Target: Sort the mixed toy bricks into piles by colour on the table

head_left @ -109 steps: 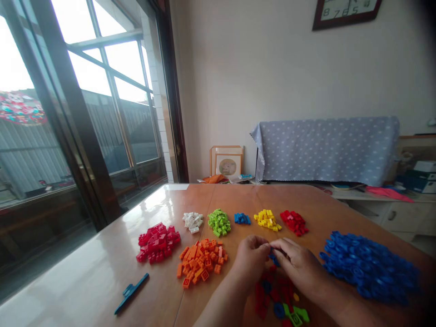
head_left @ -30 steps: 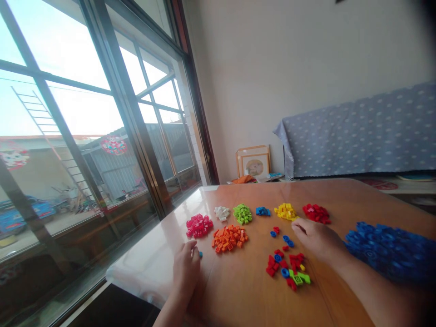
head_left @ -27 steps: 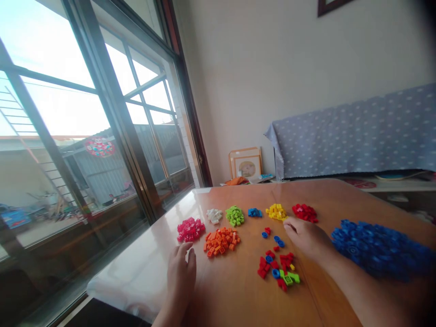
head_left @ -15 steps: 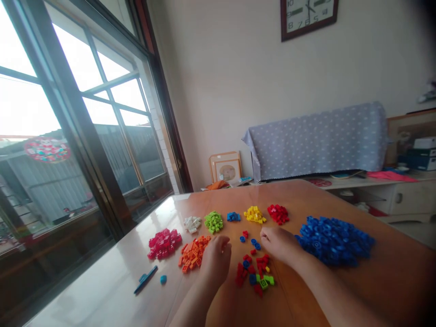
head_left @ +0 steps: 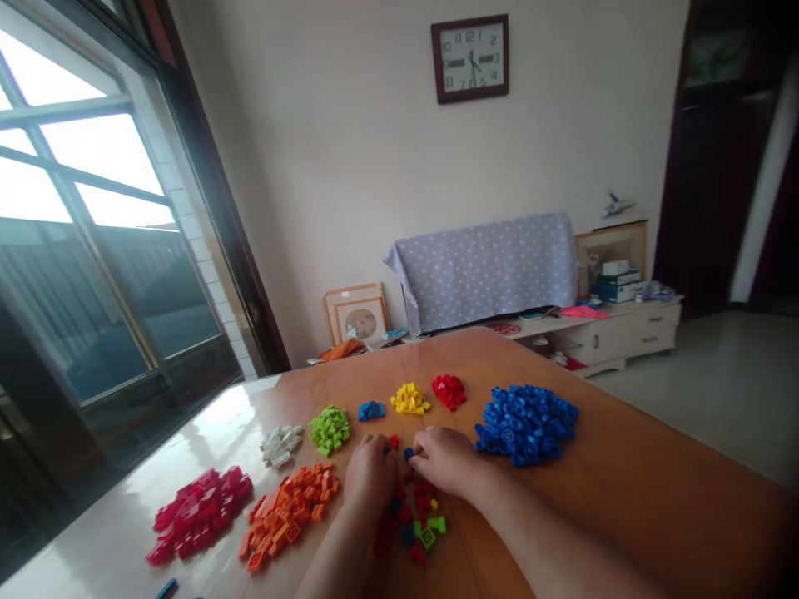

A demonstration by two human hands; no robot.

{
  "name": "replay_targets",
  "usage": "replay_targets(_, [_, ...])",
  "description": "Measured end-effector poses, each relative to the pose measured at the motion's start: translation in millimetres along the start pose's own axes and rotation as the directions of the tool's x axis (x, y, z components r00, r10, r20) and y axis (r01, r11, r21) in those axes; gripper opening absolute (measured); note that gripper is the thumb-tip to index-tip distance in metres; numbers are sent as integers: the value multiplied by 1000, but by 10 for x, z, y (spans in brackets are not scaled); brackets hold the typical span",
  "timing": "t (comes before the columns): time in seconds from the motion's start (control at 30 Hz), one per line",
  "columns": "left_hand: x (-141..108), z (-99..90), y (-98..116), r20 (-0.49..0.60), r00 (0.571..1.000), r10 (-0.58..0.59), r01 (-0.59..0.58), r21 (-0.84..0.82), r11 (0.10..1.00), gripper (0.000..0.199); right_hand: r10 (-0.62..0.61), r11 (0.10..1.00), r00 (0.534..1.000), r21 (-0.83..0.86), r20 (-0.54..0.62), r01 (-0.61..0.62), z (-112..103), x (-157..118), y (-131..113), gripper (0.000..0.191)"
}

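Observation:
My left hand (head_left: 373,476) is closed, its fingers curled down at the table beside a small red brick (head_left: 394,442). A bit of blue shows under its fingertips, but what it grips is hidden. Opposite it, my right hand (head_left: 444,458) pinches at a round blue brick (head_left: 409,454), thumb and forefinger on its right side. Just below both hands lies a loose mixed group of red bricks (head_left: 419,502), lime green bricks (head_left: 428,535), a dark blue brick (head_left: 408,533) and a small yellow piece (head_left: 434,504), partly hidden by my left hand.
Sorted brick piles surround my hands on the wooden table (head_left: 499,532): pink (head_left: 200,513), orange (head_left: 290,509), white (head_left: 280,445), lime (head_left: 329,429), small blue (head_left: 371,410), yellow (head_left: 410,398), red (head_left: 449,391), and large blue (head_left: 528,424). A teal pen (head_left: 166,589) lies front left.
My view has turned right. My hands have come closer together over the loose pieces, the left beside the small red brick, the right at a round blue brick.

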State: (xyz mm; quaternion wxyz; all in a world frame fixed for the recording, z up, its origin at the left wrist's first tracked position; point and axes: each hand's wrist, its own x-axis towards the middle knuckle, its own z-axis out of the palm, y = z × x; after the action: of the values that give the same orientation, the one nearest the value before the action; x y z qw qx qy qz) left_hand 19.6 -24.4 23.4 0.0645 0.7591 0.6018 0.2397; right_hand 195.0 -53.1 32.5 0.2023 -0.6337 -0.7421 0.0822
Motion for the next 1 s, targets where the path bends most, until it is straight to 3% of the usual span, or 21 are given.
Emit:
replay_targets(0.33, [32, -55, -6, 56, 998, 41, -41, 1, 999, 16, 23, 1000, 1000, 12, 1, -23, -4, 51, 50, 14])
replay_targets(0.5, [0, -80, 24, 80, 996, 43, -44, 10, 999, 20, 56, 998, 997, -5, -45, -57, -256, 56, 193, 11])
replay_targets(0.7, [23, -32, -29, 76, 995, 71, -72, 5, 997, 18, 177, 956, 948, -182, -263, -229, -649, -4, 509, 11])
replay_targets(1.0, [-3, -53, -16, 84, 994, 71, -68, -37, 997, 18, 301, 893, 935, -288, -186, -345, -641, 12, 625, 15])
